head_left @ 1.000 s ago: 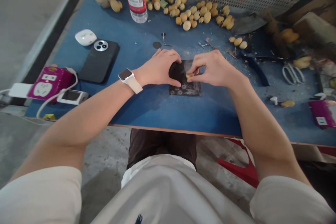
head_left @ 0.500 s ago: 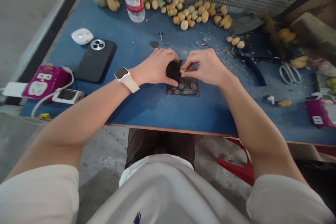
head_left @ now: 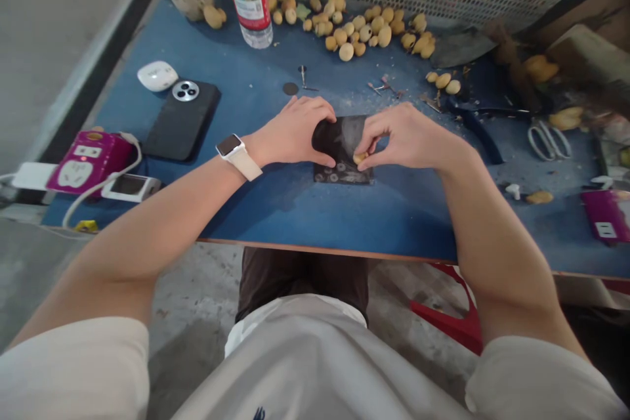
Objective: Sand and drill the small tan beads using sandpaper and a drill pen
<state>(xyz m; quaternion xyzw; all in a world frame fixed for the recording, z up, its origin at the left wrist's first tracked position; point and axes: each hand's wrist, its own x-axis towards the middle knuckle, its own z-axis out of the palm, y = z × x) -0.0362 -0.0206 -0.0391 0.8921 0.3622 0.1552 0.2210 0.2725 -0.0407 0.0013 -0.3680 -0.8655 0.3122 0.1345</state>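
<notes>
A square of black sandpaper [head_left: 347, 131] lies flat on the blue table, marked with pale dusty rings and smears. My left hand [head_left: 300, 131] rests over its left edge, thumb and fingers spread apart and pressing down. At the sheet's lower right, my right hand [head_left: 388, 138] pinches a small tan gourd [head_left: 360, 158] between thumb and fingers, low against the sandpaper. Most of that gourd is hidden by my fingers.
Many small gourds [head_left: 364, 29] lie along the back by a mesh panel. A water bottle [head_left: 247, 0] stands behind, a phone [head_left: 182, 119] and purple power socket [head_left: 91, 161] to the left. Pliers [head_left: 475, 131] and scissors [head_left: 548, 141] lie right.
My right hand has moved with the gourd toward the lower right of the sandpaper, uncovering dusty smears. My left hand keeps its place on the sheet. The view has shifted slightly.
</notes>
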